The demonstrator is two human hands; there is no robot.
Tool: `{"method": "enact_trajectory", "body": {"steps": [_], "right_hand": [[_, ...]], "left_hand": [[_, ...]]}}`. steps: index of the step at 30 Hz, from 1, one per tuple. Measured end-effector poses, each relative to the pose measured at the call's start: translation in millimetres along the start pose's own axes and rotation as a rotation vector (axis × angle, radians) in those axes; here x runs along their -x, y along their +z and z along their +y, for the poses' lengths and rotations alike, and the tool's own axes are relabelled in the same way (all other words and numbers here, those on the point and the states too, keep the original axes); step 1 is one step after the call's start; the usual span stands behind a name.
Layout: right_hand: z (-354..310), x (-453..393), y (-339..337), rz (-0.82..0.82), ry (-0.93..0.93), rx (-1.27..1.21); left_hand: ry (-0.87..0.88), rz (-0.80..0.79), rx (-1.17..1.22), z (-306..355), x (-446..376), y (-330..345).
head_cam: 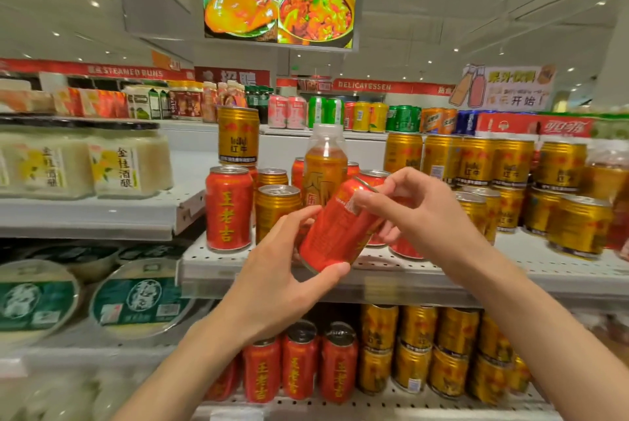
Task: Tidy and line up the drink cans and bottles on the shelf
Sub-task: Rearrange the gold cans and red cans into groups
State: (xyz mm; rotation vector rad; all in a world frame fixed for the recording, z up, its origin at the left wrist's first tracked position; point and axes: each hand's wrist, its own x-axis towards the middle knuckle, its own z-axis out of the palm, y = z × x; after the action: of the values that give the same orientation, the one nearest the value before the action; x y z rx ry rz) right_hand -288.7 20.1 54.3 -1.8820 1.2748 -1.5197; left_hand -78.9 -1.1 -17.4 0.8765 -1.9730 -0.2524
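Both my hands hold one red drink can (335, 233), tilted with its top to the upper right, in front of the middle shelf (425, 276). My left hand (272, 271) grips its lower end from below. My right hand (405, 206) pinches its top rim. Behind it stand an amber bottle with a clear cap (325, 165), an upright red can (228, 208), short gold cans (277, 209) and one tall gold can (238, 136) stacked higher. More red cans are partly hidden behind my hands.
Stacked gold cans (510, 179) fill the shelf's right side. On the shelf below stand red cans (299, 366) and gold cans (429, 349). To the left are jars of rice wine (129, 162) and round green-lidded tubs (139, 298). A row of mixed cans (367, 116) lines the back.
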Motion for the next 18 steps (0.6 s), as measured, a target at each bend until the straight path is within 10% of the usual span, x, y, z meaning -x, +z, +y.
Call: {"method": "enact_trajectory", "body": {"steps": [18], "right_hand": [[-2, -66, 41, -0.019, -0.032, 0.391]], "left_hand": [[-0.192, 0.208, -0.013, -2, 20, -23]]}}
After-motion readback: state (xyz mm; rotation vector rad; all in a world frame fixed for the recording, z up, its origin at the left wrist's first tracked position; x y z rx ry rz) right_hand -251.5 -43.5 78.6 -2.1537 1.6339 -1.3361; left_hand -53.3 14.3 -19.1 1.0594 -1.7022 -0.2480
